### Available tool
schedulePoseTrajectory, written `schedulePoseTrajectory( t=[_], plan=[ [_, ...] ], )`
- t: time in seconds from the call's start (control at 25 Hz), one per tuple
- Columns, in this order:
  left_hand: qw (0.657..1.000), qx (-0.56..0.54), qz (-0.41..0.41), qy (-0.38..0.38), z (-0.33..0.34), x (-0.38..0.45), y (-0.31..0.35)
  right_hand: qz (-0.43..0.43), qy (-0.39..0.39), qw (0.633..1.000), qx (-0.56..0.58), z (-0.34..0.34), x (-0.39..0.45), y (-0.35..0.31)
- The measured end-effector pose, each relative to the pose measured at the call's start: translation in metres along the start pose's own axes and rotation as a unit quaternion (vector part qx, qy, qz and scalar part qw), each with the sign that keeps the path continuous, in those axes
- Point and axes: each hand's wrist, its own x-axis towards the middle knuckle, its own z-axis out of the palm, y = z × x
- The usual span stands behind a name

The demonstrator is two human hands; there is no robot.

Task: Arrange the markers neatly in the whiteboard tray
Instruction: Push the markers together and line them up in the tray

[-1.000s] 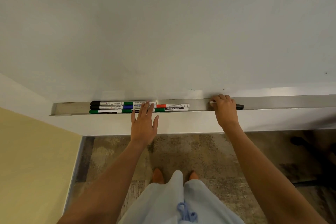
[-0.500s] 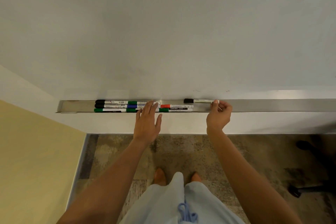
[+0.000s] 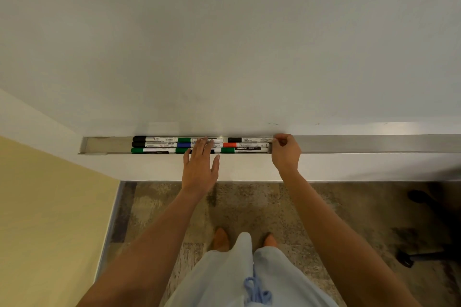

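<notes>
A whiteboard (image 3: 224, 45) fills the upper frame, and its metal tray (image 3: 374, 143) runs across the middle, from left of centre out to the right edge. The markers (image 3: 199, 144) all lie at the tray's left part, long axes along the tray, in three rows stacked front to back and roughly three lengths long.

The left hand (image 3: 199, 167) sits at centre frame, fingers straight and spread, fingertips resting on the middle markers and holding nothing. The right hand (image 3: 285, 154), just right of the group, makes the working grip: thumb and fingertips pinch the right end of the black-capped marker (image 3: 249, 139) in the back row, the other fingers curled.

That marker points leftward from the grip, cap toward the green marker (image 3: 197, 140) beside it. Its right end seems about level with the red marker (image 3: 245, 145) and front green marker (image 3: 244, 150). The coming move likely needs only a short push left along the tray's axis, the right hand being nearer, then a release.
</notes>
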Motion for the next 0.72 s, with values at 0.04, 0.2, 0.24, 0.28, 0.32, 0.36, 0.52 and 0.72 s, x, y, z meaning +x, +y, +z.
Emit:
schedulePoseTrajectory(
  t=[0.04,0.2,0.24,0.28,0.32,0.36,0.52,0.72],
  plan=[
    [1.0,0.001,0.003,-0.001,0.0,0.0,0.0,-0.001,-0.005,1.0,-0.004,0.001,0.0,-0.001],
    [1.0,0.002,0.012,-0.011,-0.001,-0.001,-0.003,-0.009,-0.008,1.0,-0.027,0.001,-0.002,-0.004],
    [1.0,0.002,0.014,-0.015,-0.003,0.0,-0.003,-0.013,-0.008,0.999,-0.032,0.001,-0.003,-0.005],
    [1.0,0.001,0.02,-0.017,-0.004,0.001,-0.006,-0.017,-0.006,0.999,-0.035,0.002,-0.004,-0.005],
    [1.0,0.001,0.022,-0.019,-0.006,0.001,-0.006,-0.018,-0.003,0.999,-0.039,0.002,-0.005,-0.006],
    [0.999,0.002,0.027,-0.02,-0.007,0.001,-0.008,-0.021,0.0,0.999,-0.044,0.002,-0.005,-0.006],
    [0.998,0.015,0.049,-0.03,-0.014,0.003,-0.016,-0.039,0.013,0.996,-0.076,0.006,-0.009,-0.007],
    [0.996,0.007,0.083,-0.025,-0.019,0.004,-0.025,-0.031,0.067,0.997,-0.029,0.005,-0.02,-0.007]
  ],
)
